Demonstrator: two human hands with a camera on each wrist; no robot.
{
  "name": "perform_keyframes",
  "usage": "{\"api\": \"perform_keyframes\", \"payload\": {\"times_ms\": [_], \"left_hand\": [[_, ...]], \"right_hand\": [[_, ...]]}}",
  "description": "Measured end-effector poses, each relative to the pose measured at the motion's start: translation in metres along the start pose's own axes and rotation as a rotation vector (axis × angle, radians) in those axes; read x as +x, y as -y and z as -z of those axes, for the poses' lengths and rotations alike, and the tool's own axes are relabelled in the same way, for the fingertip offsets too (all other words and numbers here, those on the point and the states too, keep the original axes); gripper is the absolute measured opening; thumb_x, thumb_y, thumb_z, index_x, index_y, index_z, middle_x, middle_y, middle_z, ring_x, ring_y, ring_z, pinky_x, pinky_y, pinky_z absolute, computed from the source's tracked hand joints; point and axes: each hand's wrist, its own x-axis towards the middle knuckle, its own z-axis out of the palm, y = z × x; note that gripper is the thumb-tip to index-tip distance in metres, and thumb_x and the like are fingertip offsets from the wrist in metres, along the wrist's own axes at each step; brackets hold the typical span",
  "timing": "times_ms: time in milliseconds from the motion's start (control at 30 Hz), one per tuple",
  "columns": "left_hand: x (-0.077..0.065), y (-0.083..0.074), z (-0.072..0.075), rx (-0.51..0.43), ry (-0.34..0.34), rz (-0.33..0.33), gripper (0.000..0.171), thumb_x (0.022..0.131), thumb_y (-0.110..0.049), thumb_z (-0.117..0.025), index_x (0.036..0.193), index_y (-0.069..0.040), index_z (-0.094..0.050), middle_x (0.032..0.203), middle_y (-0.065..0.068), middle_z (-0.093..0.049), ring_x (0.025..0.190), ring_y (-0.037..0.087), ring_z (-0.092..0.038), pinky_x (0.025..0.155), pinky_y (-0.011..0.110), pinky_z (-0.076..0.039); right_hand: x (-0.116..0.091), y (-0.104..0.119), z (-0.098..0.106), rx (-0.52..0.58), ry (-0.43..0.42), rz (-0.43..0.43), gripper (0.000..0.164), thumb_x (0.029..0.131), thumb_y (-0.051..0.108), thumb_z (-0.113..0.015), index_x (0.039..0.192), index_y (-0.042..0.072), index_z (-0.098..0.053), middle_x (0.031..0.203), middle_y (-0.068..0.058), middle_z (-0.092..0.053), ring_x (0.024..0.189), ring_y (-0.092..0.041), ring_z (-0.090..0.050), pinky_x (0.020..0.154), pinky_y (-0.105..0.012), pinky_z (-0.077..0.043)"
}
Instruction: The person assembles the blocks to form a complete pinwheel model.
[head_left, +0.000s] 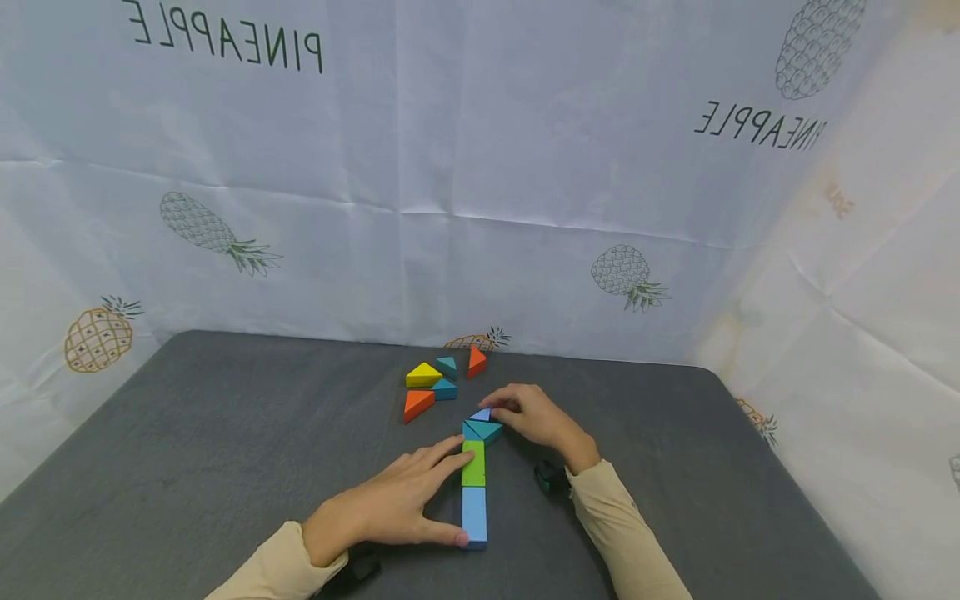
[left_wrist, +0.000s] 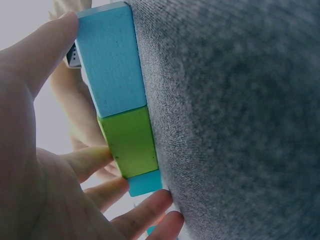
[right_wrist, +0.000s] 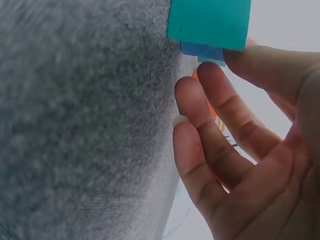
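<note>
In the head view, a line of blocks points away from me: a light blue rectangular block (head_left: 474, 514), a green block (head_left: 474, 464), then two teal-blue triangular blocks (head_left: 484, 430). A small blue triangular block (head_left: 481, 415) sits at the far end. My right hand (head_left: 534, 414) pinches it between thumb and fingers; its side partly shows in the right wrist view. My left hand (head_left: 397, 502) spreads along the left side of the line. Its thumb touches the near end of the light blue block, and its extended fingers touch the green block and the blue one beyond.
Beyond the line lie loose triangular blocks: a yellow one (head_left: 423, 375), an orange one (head_left: 418, 405), a red-orange one (head_left: 476, 362) and blue-teal ones (head_left: 445, 389). The dark grey tabletop (head_left: 247, 433) ends at a white pineapple-print curtain (head_left: 480, 275).
</note>
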Motion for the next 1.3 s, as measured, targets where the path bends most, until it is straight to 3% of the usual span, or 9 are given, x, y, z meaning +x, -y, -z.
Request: {"api": "perform_keyframes", "payload": {"times_ms": [333, 633, 1300], "left_hand": [[-0.001, 0.000, -0.001, -0.004, -0.011, -0.002, 0.094, 0.083, -0.072, -0.062, 0.157, -0.025, -0.028, 0.166, 0.003, -0.017, 0.148, 0.031, -0.030, 0.113, 0.062, -0.031], [-0.001, 0.000, -0.001, 0.001, -0.011, -0.007, 0.094, 0.083, -0.072, -0.062, 0.157, -0.025, -0.028, 0.166, 0.004, -0.018, 0.147, 0.030, -0.031, 0.112, 0.061, -0.032], [-0.001, 0.000, 0.000, -0.005, -0.002, -0.007, 0.094, 0.083, -0.072, -0.061, 0.157, -0.025, -0.028, 0.166, 0.005, -0.017, 0.147, 0.030, -0.031, 0.112, 0.061, -0.031]], "right_hand": [[0.001, 0.003, -0.002, 0.013, 0.023, -0.002, 0.023, 0.100, 0.012, -0.057, 0.117, 0.012, -0.072, 0.111, -0.004, -0.072, 0.096, -0.011, -0.063, 0.085, -0.027, -0.052], [0.000, 0.006, -0.002, 0.088, 0.086, -0.013, 0.029, 0.097, 0.028, -0.066, 0.119, 0.012, -0.071, 0.102, -0.001, -0.069, 0.082, -0.008, -0.058, 0.074, -0.023, -0.049], [0.001, 0.009, -0.003, 0.080, 0.109, 0.006, 0.031, 0.097, 0.025, -0.065, 0.124, 0.010, -0.070, 0.103, -0.002, -0.070, 0.080, -0.007, -0.056, 0.072, -0.022, -0.048]]}}
